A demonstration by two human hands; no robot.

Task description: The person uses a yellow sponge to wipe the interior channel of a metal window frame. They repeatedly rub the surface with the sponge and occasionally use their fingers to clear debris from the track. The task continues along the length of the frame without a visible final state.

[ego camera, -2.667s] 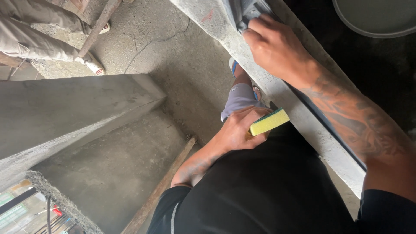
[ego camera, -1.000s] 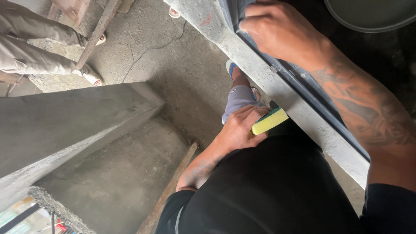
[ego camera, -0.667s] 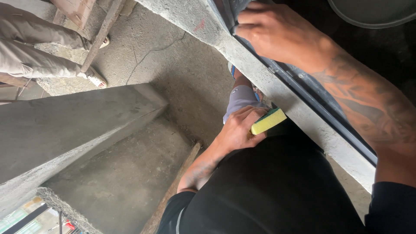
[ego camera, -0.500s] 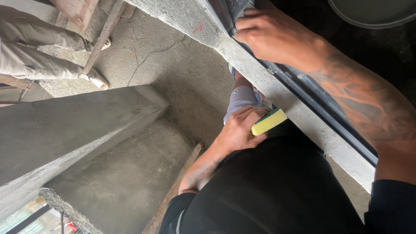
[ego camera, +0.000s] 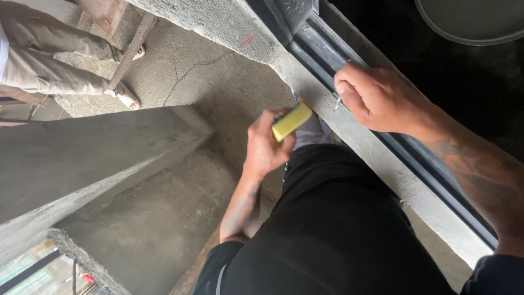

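Screw (ego camera: 339,101), pinched in the closed right hand (ego camera: 382,101) against the dark metal frame (ego camera: 322,46), seems to point down-left toward the yellow block (ego camera: 291,121) gripped in the left hand (ego camera: 266,147), just beside it.

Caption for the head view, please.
Left hand grips a yellow block; right hand pinches a screw beside the dark metal frame.

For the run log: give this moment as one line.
left hand: grips yellow block | right hand: pinches screw at dark metal frame | concrete ledge beside
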